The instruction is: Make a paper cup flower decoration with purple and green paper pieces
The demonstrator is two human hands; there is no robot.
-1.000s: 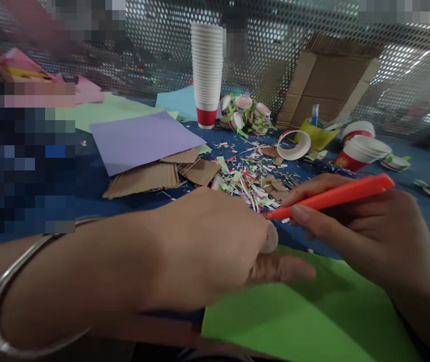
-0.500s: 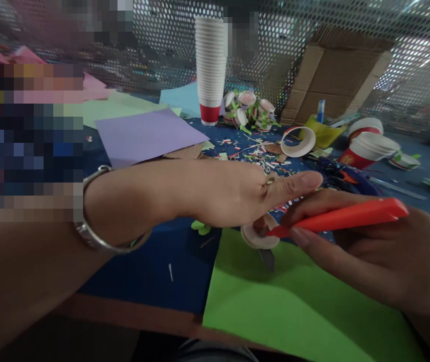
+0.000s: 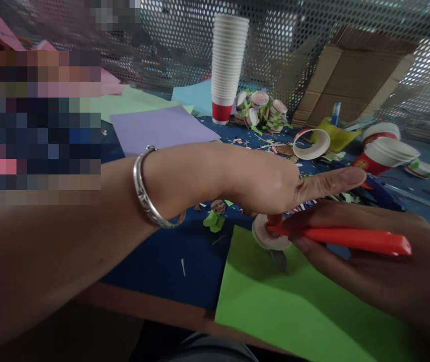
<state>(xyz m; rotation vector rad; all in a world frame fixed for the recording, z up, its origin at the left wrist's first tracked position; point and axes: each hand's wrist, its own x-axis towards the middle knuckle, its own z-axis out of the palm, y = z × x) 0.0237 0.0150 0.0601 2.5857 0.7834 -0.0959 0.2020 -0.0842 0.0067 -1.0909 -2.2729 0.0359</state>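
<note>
My left hand (image 3: 263, 176) reaches across from the left, a silver bangle on the wrist and its thumb stretched out to the right. One of its fingers presses down into a cut-off paper cup bottom (image 3: 260, 235); its other fingers are mostly hidden. In my right hand (image 3: 384, 286) is a red marker (image 3: 358, 240), pinched between fingers and thumb. The marker's tip end is inside the cup bottom, beside the left finger. Beneath the cup bottom lies a green paper sheet (image 3: 294, 317), and a small grey piece (image 3: 280, 260) sticks out in front.
Behind stand a tall stack of paper cups (image 3: 230, 65), a pile of cut cup bottoms (image 3: 262, 110) and a cardboard piece (image 3: 354, 80). A cup ring (image 3: 320, 143), several tilted cups (image 3: 384, 153) and scissors (image 3: 384, 193) lie right. Purple paper (image 3: 162, 128) lies left. Scraps litter the blue tabletop (image 3: 154, 266).
The view has shifted, so most things appear farther right. The marker's back end has tipped lower. My left finger still presses on the cup bottom.
</note>
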